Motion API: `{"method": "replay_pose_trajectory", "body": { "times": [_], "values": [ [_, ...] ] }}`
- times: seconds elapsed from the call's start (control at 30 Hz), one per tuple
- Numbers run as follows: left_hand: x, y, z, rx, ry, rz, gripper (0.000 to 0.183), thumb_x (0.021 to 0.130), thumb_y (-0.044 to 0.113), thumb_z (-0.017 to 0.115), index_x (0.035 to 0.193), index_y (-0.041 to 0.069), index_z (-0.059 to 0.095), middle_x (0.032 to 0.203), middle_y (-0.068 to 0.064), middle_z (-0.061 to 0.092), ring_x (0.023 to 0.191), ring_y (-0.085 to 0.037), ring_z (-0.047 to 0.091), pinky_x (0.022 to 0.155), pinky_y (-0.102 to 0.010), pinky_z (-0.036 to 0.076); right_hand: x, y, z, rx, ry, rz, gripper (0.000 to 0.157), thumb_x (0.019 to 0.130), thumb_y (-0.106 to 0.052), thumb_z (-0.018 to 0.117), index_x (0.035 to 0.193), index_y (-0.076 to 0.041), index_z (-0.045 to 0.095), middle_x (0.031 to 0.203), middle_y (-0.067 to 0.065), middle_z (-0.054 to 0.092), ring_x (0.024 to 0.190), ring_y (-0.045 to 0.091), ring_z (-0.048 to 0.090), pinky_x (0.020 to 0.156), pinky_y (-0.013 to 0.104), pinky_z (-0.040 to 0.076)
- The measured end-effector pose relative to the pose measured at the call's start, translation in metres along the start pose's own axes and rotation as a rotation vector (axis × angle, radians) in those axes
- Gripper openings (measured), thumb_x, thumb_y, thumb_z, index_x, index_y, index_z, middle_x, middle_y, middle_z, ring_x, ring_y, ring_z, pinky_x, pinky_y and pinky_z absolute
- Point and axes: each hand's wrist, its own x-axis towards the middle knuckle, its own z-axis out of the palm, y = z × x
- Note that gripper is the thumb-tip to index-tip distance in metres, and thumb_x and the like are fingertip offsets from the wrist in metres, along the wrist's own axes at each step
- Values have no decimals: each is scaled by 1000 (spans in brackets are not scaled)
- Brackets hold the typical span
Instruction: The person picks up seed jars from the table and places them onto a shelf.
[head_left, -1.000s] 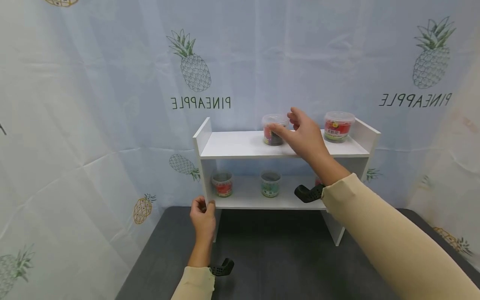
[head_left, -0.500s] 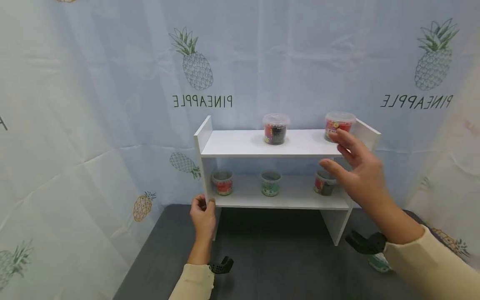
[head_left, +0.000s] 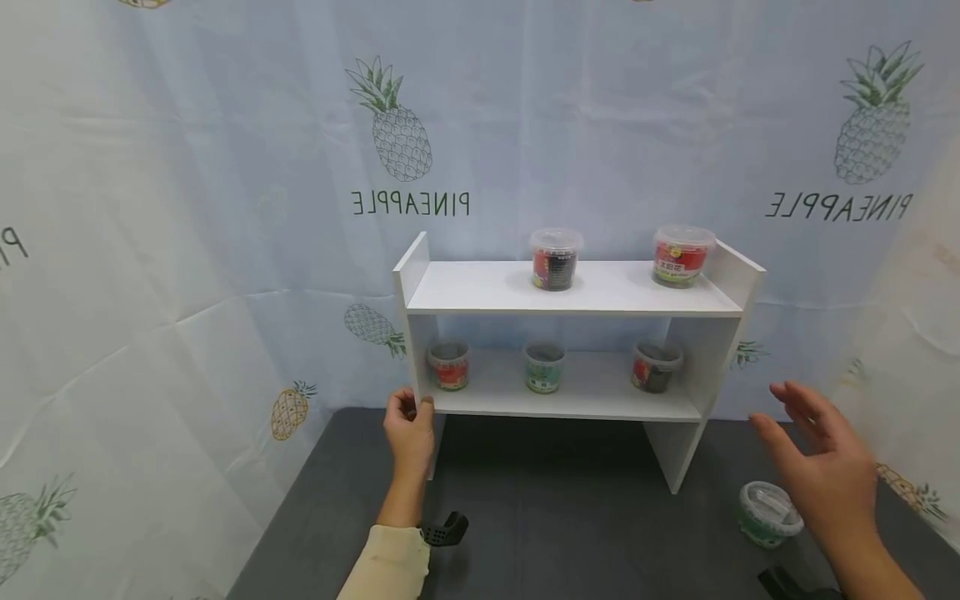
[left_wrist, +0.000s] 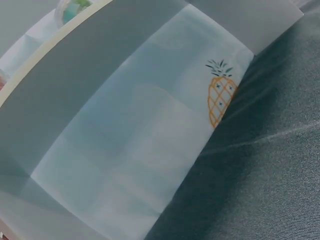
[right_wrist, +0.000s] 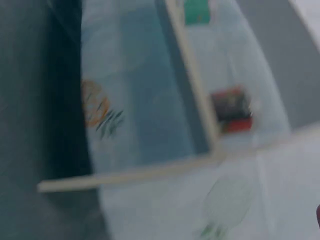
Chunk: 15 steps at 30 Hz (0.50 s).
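My left hand [head_left: 409,429] grips the lower left side panel of a white two-tier shelf [head_left: 570,404], thumb in front and fingers curled at the outer side. At the right, my right hand [head_left: 828,467] is in the air with fingers spread and nothing held. Just left of it, a green-labelled lidded plastic tub [head_left: 768,514] sits on the dark table. Neither hand shows clearly in its wrist view; the left wrist view has the shelf's underside [left_wrist: 90,65], and the right wrist view is blurred, with a red-and-black tub [right_wrist: 232,110] on the shelf.
On the upper tier stand a black-and-red tub [head_left: 555,260] and a red tub [head_left: 681,256]. The lower tier bears a red tub [head_left: 450,367], a green tub [head_left: 543,367] and a red-and-black tub [head_left: 655,367]. A pineapple-print curtain [head_left: 615,125] hangs behind the dark table [head_left: 555,517].
My right hand has left the middle tub on the upper tier and moved right and down, near the green tub on the table. My left hand has stayed on the shelf's side panel.
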Motion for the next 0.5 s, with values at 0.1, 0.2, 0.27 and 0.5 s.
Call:
{"method": "replay_pose_trajectory", "body": {
  "times": [0.1, 0.2, 0.27, 0.5],
  "values": [
    [6, -15, 1, -10, 12, -13, 16, 85, -7, 62, 90, 4, 52, 85, 0, 50, 70, -10, 46, 60, -21, 41, -12, 25, -7, -49, 32, 147, 53, 86, -10, 76, 136, -20, 59, 119, -27, 60, 108, -21, 52, 84, -2, 38],
    [10, -25, 1, -18, 24, -20, 17, 85, -5, 63, 91, 7, 52, 86, 1, 50, 70, -10, 46, 60, -21, 41, -22, 48, -12, -137, -6, 364, 54, 90, -27, 73, 140, -23, 55, 129, -22, 58, 112, -23, 46, 88, -3, 34],
    [10, -26, 2, -14, 28, -20, 17, 85, -5, 63, 91, 6, 52, 86, 0, 49, 71, -10, 46, 60, -20, 41, -29, 62, -16, -202, -83, 497, 62, 92, -39, 69, 147, -21, 47, 142, -10, 54, 127, -12, 43, 102, 8, 36],
    [9, -25, 1, -32, 16, -23, 16, 86, -4, 63, 93, 3, 52, 87, 0, 49, 72, -10, 46, 61, -20, 41, -43, 106, -24, -285, -407, 785, 95, 93, -64, 49, 157, -3, 14, 158, 29, 21, 137, 53, 28, 99, 65, 34]
  ]
}}
